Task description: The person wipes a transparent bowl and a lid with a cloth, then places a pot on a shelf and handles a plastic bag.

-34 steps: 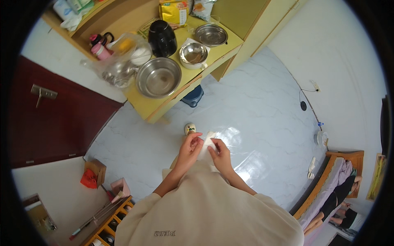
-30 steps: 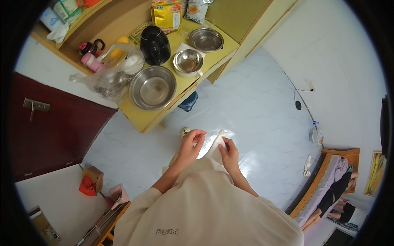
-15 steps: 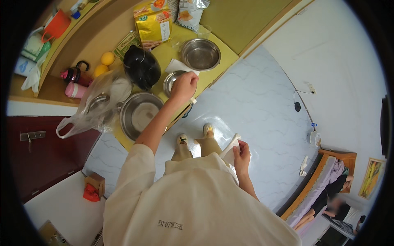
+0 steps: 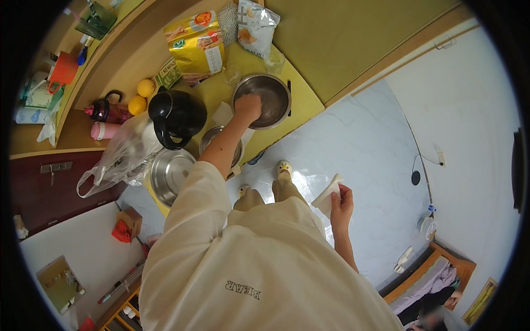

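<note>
Left hand (image 4: 248,107): extended forward over the yellow surface (image 4: 301,107), placed inside the far steel bowl (image 4: 270,96). The fingers are curled down against the bowl's inner wall at its left side; whether they grip the rim or only rest on the metal cannot be told from this view.

Right hand (image 4: 342,203): held low at the person's right side, above the pale marbled floor (image 4: 353,143). The fingers are closed on a folded white tissue (image 4: 327,195), which projects up and to the left from the grasp.

Far steel bowl: stands near the right end of the surface, close to its front edge. A clear glass (image 4: 274,62) stands just behind it, and a silver snack bag (image 4: 255,25) lies behind that.

Items to the left of the bowl:
- a white napkin (image 4: 223,115) lying flat, just beside the left forearm
- a smaller steel bowl (image 4: 212,140), partly hidden under the forearm
- a black kettle (image 4: 175,116)
- a large steel bowl (image 4: 170,174) at the near corner
- a clear plastic bag (image 4: 124,157) hanging over the left edge
- a yellow snack bag (image 4: 196,47) at the back
- two yellow fruits (image 4: 141,96) near the kettle

Two slippered feet (image 4: 284,168) show on the floor below the surface edge
</note>
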A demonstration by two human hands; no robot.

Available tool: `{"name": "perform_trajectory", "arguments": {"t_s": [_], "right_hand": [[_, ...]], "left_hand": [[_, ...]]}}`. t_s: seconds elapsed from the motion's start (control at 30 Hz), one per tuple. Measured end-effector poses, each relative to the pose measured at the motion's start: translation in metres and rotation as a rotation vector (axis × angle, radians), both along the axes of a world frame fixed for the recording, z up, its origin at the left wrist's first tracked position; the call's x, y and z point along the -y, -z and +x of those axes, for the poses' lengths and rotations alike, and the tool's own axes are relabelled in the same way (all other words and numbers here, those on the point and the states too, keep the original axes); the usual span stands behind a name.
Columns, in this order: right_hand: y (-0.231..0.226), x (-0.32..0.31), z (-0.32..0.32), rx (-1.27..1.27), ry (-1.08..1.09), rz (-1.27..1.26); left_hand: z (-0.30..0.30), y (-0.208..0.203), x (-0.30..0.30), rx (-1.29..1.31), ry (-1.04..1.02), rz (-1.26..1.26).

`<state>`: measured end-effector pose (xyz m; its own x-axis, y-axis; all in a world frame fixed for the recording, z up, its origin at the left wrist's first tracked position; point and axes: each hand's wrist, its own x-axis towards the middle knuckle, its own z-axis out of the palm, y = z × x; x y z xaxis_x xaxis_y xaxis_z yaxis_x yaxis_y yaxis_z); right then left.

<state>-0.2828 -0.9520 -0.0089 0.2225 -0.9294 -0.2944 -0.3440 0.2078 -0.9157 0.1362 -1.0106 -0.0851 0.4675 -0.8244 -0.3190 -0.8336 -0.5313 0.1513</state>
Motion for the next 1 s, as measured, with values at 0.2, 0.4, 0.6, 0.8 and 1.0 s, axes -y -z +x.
{"name": "perform_trajectory", "arguments": {"t_s": [0.2, 0.4, 0.6, 0.8, 1.0], "right_hand": [[-0.006, 0.062, 0.017, 0.058, -0.084, 0.122], [-0.022, 0.110, 0.095, 0.448, -0.051, 0.348], [-0.056, 0.096, 0.167, 0.495, -0.304, 0.077], [-0.078, 0.059, 0.179, 0.628, -0.300, 0.163], [-0.095, 0.035, 0.191, 0.787, -0.197, 0.258]], "left_hand": [[-0.002, -0.027, 0.004, 0.018, 0.059, -0.195], [-0.035, -0.119, -0.017, 0.136, 0.250, -0.503], [-0.066, -0.176, -0.048, 0.165, 0.406, -0.622], [-0.071, -0.204, -0.075, 0.122, 0.259, -0.790], [-0.116, -0.169, -0.117, -1.031, -0.610, -1.081]]}}
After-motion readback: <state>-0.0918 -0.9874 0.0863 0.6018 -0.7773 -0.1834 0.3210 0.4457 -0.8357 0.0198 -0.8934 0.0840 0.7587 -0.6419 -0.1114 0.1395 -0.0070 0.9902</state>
